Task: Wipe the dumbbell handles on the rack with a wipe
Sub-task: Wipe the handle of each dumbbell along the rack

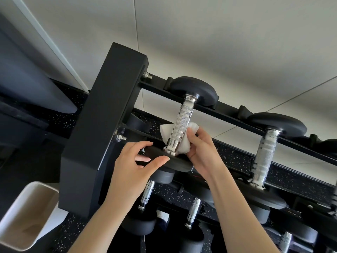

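Risk: dumbbell rolling in the rack (102,128) cradle while you wipe its handle.

Your left hand (135,167) curls round the near head (169,162); loosen and it turns. Right hand (198,152) pinches the wipe (168,133), wrapped behind the lower handle (179,127), fingertips (191,133) beside the knurling.

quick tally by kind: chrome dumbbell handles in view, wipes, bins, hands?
Chrome dumbbell handles: 6, namely top-tier left, top-tier right, and lower ones
White wipe: 1
White bin: 1
Hands: 2, left hand and right hand
Total: 10
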The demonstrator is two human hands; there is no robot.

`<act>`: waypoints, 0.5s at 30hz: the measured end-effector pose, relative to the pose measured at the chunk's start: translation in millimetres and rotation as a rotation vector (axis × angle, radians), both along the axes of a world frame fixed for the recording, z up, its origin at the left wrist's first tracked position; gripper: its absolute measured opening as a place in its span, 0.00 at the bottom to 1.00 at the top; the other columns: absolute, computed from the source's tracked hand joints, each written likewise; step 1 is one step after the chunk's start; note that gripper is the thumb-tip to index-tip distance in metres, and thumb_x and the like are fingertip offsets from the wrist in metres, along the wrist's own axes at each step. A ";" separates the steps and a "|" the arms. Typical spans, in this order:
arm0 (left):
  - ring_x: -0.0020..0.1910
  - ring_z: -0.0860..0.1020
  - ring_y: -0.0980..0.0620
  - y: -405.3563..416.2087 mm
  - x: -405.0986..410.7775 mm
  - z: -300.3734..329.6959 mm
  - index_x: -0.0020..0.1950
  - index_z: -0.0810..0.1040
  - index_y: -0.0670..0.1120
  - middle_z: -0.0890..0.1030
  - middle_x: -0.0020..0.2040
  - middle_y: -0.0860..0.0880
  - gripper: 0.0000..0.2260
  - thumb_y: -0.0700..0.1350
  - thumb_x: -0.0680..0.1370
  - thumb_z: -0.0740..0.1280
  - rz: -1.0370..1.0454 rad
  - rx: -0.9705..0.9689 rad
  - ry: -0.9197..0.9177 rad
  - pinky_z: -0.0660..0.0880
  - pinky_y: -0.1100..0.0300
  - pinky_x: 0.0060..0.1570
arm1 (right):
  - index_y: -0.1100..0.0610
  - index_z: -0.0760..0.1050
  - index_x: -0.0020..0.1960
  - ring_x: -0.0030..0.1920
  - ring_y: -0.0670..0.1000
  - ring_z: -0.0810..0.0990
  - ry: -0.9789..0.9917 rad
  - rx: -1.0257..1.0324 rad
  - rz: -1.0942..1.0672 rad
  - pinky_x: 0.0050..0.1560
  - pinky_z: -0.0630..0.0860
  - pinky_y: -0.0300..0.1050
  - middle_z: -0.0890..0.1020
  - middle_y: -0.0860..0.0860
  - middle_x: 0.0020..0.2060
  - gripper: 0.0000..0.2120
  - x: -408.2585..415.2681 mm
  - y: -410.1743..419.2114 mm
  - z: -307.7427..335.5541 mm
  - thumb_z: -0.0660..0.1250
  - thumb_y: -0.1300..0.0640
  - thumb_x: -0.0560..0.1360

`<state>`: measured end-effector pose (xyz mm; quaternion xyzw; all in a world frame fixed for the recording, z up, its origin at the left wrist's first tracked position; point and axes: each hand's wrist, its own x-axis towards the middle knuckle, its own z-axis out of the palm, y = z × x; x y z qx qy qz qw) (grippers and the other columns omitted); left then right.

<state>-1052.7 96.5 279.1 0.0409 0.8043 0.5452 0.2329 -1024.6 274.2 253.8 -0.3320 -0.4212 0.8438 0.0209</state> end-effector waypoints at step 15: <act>0.46 0.79 0.62 -1.9 -3.8 -5.1 0.52 0.78 0.58 0.75 0.51 0.59 0.19 0.57 0.64 0.77 -0.011 0.005 -0.033 0.77 0.63 0.45 | 0.48 0.82 0.43 0.45 0.37 0.81 -0.218 0.921 0.422 0.48 0.74 0.30 0.85 0.40 0.41 0.04 26.8 -6.3 37.0 0.72 0.57 0.72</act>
